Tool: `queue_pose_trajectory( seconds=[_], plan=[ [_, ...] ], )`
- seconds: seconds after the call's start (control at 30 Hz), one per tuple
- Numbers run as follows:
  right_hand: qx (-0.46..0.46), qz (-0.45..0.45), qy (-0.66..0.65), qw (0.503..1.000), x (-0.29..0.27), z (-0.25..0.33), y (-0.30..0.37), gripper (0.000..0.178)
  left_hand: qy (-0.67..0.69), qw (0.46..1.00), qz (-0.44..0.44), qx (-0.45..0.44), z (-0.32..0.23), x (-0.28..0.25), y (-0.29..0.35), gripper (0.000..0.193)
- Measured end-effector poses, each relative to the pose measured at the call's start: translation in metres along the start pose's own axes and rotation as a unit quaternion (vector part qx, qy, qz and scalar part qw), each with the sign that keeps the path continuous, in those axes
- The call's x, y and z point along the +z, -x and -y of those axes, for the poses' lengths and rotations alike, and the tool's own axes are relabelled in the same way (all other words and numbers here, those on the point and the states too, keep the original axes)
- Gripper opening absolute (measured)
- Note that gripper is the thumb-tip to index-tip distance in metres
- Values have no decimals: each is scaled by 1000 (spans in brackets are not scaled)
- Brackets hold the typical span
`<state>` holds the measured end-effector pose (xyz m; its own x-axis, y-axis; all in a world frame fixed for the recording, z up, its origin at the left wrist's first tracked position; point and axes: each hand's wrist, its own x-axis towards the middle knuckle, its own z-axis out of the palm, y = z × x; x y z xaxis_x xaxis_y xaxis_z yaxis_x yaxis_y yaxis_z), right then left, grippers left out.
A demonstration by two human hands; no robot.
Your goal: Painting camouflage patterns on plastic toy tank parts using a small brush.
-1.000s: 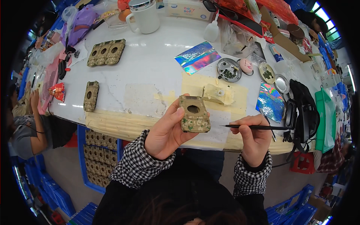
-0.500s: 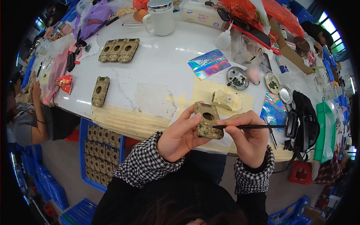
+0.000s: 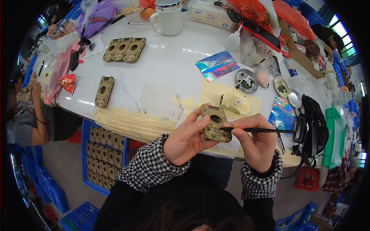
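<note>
My left hand (image 3: 181, 140) grips a camouflage model tank hull (image 3: 212, 133) by its left side, thumb on top. The hull is tilted, with its round opening facing up. In my right hand (image 3: 257, 144) is a pair of slim black tweezers (image 3: 275, 131), pinched between thumb and fingers and lying nearly level. Their tip meets the hull's top just below the round opening; whether it holds anything there is too small to tell. Just beyond the hull stands a cream-coloured block (image 3: 233, 103) on yellowish tape. A single matching hull (image 3: 104, 91) lies on the table to the left.
Three more hulls (image 3: 124, 49) sit side by side farther back, near a white lidded mug (image 3: 169, 19). Round tins (image 3: 246, 81) with small dark green bits, shiny iridescent sheets (image 3: 217, 66) and a black bag (image 3: 315, 119) occupy the right. A blue crate (image 3: 84, 154) of hulls stands lower left.
The view has shifted slightly, moving the table things a little in the picture. The hull is turned slightly in my left hand; the tweezers remain at its top surface.
</note>
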<state>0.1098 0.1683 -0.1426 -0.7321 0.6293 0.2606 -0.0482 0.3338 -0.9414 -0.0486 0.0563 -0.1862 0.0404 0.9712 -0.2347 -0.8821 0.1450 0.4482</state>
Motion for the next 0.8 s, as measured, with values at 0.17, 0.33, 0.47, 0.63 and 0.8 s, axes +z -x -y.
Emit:
queue_pose_trajectory(
  seconds=[0.17,0.33,0.47,0.63,0.8],
  plan=[
    [0,-1,3,1000,0,0,0,10,-1,1000,-4,-1,-1,1,0,51],
    [-6,2,10,1000,-1,-1,0,11,2,1000,-3,-2,1,-1,-1,52],
    [-4,2,10,1000,-1,-1,-1,11,0,1000,-6,-4,0,0,-2,52],
    [-6,-3,11,1000,-1,-1,0,11,-5,1000,-7,-5,0,1,-3,52],
    [-6,-2,12,1000,-1,-1,0,11,-4,1000,-8,-5,0,0,-3,51]
  ],
)
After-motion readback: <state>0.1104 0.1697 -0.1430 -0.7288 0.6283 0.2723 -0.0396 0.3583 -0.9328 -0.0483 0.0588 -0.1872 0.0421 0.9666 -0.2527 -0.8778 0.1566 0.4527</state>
